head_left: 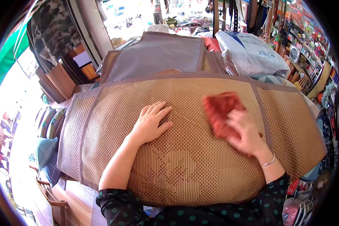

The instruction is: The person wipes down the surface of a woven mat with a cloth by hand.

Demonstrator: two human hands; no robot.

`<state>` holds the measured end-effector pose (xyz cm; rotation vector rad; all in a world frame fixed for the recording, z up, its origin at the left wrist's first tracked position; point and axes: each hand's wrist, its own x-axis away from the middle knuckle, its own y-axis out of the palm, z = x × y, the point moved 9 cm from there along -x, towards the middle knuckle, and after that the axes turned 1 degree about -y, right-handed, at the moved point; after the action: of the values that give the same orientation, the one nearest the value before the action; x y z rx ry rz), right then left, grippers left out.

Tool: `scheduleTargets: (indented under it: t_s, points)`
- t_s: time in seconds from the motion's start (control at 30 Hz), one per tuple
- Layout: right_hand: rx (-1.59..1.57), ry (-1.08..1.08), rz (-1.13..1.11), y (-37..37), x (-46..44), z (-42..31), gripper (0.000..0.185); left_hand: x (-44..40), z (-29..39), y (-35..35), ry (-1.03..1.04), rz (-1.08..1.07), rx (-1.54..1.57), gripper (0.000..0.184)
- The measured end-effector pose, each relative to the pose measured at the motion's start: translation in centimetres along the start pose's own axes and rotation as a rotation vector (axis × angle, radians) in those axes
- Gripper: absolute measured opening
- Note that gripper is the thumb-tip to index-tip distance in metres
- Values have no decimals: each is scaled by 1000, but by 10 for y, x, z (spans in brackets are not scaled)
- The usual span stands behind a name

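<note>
Head view: from where I stand, the left grip [150,122], a bare hand, rests palm down with its fingers spread on a golden-brown, woven mat [184,101] edged with flat brown fabric binding [199,75]. Well apart to its right, the right grip [245,132] has its fingers curled over a bunched, brick-red cloth [220,107], apparently against the weave; blur hides exactly how the fingertips pinch. Most of the cloth shows ahead and to the left of that grip. The mat runs beneath both grips; beyond them lie a flat grey sheet [165,52] and, farther right, a white plastic-wrapped package [256,54]. I'd judge the cloth light, soft and hard to damage, best gathered by its middle so the palm backs it. The mat looks thin, fairly stiff and perhaps slick; its binding seems the soundest place to take hold.
</note>
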<state>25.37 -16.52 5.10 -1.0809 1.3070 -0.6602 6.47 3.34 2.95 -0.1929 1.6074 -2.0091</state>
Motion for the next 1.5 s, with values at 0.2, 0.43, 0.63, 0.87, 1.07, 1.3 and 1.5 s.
scheduleTargets:
  t_s: [0.2,0.43,0.63,0.87,1.07,1.3,1.5]
  points:
    - [-328,-407,-229,14,13,-99,53,-1,0,2,23,1,8,61]
    - [-32,201,160,-9,10,76,47,1,1,1,-6,-12,7,59]
    - [166,394,183,-11,29,105,46,1,1,1,-2,-15,11,59]
    - [-260,-387,-179,13,10,-97,52,1,0,3,25,6,16,61]
    - [-305,-414,-215,12,14,-81,53,2,0,0,29,11,30,61]
    - [4,352,157,-15,38,114,46,2,0,2,-11,-11,-1,58]
    - [21,133,62,-13,26,44,48,2,2,-1,3,-10,18,59]
